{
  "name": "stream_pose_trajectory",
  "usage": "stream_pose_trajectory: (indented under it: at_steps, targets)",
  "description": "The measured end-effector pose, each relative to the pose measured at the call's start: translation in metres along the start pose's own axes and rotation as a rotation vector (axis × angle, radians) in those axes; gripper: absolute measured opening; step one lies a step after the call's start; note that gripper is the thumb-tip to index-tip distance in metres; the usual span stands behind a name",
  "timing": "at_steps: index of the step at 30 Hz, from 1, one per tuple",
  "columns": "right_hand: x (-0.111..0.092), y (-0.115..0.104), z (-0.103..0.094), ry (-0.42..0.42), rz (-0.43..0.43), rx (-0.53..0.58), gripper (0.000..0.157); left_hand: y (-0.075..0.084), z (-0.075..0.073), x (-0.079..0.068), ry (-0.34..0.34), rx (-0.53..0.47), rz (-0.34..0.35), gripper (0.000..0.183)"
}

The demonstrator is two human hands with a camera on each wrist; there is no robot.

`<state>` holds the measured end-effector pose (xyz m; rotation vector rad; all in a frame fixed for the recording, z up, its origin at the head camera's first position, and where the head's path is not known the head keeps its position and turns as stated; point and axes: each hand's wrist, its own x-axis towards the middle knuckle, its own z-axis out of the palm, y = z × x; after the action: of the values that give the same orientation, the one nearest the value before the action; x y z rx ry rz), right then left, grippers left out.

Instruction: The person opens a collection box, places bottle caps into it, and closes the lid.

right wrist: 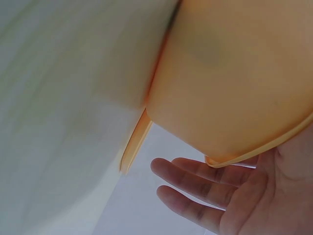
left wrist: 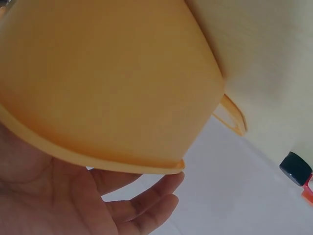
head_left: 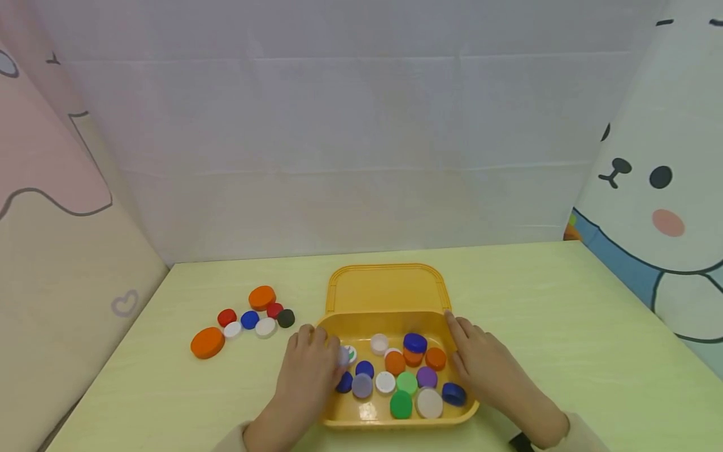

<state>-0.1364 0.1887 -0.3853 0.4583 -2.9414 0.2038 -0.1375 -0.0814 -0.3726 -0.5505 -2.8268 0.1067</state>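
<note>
A yellow plastic box (head_left: 367, 422) stands open, with bottle caps of several colours lying inside. My left hand (head_left: 309, 364) lies over its left rim with bent fingers. Beside the index finger, a light purple cap (head_left: 343, 356) shows just inside that wall; whether the hand pinches it I cannot tell. From the left wrist, the hand (left wrist: 93, 200) meets the rim, with several fingers outside. At the right rim rests my right hand (head_left: 486, 361), its index finger pointing to the back corner. The right wrist view shows that hand's fingers (right wrist: 195, 188) extended and apart.
The box's lid (head_left: 388, 287) lies folded back behind it. Left of the box, a loose group of caps sits on the pale table, among them an orange cap (head_left: 207, 343) and a black cap (head_left: 286, 318). A white cloth wall (head_left: 361, 150) rises behind.
</note>
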Motion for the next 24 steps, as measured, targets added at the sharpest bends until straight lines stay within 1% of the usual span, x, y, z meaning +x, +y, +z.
stream_pose_trajectory:
  at_steps: [7, 17, 21, 24]
  targets:
    - [0.0002, -0.0003, 0.0000, 0.006, 0.000, 0.006, 0.054, 0.0020, 0.0044, -0.0006, -0.034, 0.049, 0.003, 0.039]
    - [-0.0004, 0.0003, 0.0010, 0.023, -0.015, 0.001, 0.054, 0.0021, 0.0081, -0.0002, -0.053, 0.068, 0.002, 0.041]
    - [-0.0006, 0.0002, 0.0009, 0.024, -0.017, 0.003, 0.054, 0.0017, 0.0076, -0.0006, -0.030, 0.063, 0.006, 0.033]
    - [-0.0006, 0.0003, 0.0006, 0.022, -0.016, 0.004, 0.054, 0.0008, 0.0070, -0.0010, 0.005, 0.047, 0.006, 0.028]
